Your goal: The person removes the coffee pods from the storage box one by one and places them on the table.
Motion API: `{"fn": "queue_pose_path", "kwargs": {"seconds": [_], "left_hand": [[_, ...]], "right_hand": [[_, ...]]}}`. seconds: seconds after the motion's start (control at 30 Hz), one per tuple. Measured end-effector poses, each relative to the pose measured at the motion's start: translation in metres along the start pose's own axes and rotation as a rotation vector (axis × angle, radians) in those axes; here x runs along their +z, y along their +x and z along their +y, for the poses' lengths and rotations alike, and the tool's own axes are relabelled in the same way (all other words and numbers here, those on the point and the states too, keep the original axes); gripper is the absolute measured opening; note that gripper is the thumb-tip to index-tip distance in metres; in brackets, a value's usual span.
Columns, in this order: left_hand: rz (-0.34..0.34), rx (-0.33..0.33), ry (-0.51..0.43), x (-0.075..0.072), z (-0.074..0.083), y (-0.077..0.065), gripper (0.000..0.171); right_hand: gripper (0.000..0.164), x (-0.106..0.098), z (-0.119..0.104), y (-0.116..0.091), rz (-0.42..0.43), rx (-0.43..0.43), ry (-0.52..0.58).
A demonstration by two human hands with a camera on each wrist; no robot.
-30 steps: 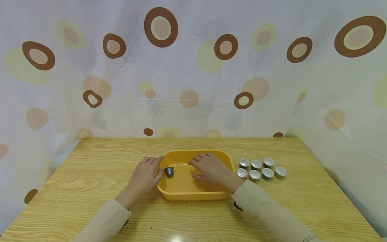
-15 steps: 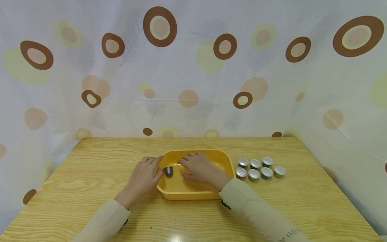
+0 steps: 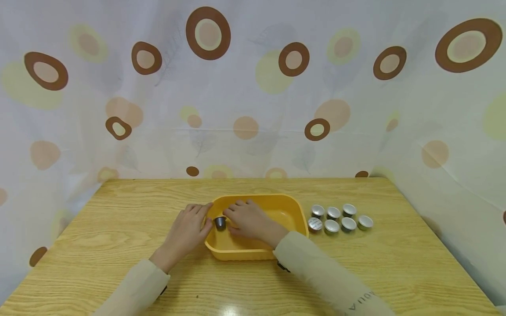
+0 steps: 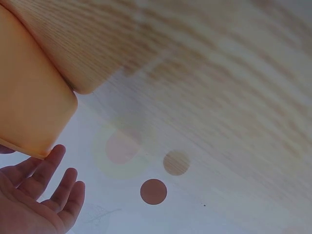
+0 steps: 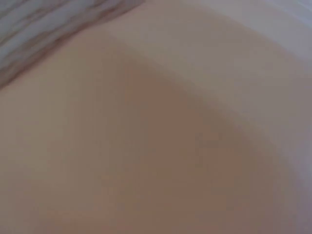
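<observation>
A yellow plastic tray (image 3: 257,254) with raised sides sits on the wooden table. Inside it, near the left end, stands one dark coffee capsule (image 3: 220,224). My left hand (image 3: 187,230) holds the tray's left rim, thumb and fingers at its edge; the left wrist view shows the fingers (image 4: 57,158) meeting the rim's corner. Over the tray's inside, my right hand (image 3: 253,224) is just right of the capsule, thumb and fingers apart with nothing seen between them. Its fingertips lie close to the capsule; whether they touch is hard to tell. The right wrist view is blurred by the tray wall (image 5: 161,136).
Several coffee capsules with pale lids (image 3: 332,226) stand in two rows on the table right of the tray. A patterned cloth (image 3: 253,96) hangs behind and at both sides of the wooden table (image 3: 138,219).
My right hand has moved left inside the tray, up to the dark capsule. The left hand stays at the rim, and the capsule and tray keep their places.
</observation>
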State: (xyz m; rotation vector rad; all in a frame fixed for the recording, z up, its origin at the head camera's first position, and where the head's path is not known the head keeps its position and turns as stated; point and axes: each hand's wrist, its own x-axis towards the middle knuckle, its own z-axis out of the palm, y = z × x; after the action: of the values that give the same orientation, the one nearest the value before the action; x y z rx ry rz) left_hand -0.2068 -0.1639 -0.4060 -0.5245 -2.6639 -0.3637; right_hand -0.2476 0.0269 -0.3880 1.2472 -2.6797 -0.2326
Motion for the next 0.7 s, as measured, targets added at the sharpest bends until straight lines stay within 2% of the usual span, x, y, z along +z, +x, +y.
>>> {"fn": "queue_pose_path", "kwargs": {"seconds": [0.33,0.7], "left_hand": [[-0.007,0.001,0.007,0.0,0.0,0.0,0.039],[-0.015,-0.005,0.006,-0.001,0.001,0.0,0.04]], "right_hand": [[0.029,0.002,-0.01,0.011,-0.037,0.007,-0.044],[0.035,0.006,-0.013,0.015,-0.042,-0.003,-0.073]]}}
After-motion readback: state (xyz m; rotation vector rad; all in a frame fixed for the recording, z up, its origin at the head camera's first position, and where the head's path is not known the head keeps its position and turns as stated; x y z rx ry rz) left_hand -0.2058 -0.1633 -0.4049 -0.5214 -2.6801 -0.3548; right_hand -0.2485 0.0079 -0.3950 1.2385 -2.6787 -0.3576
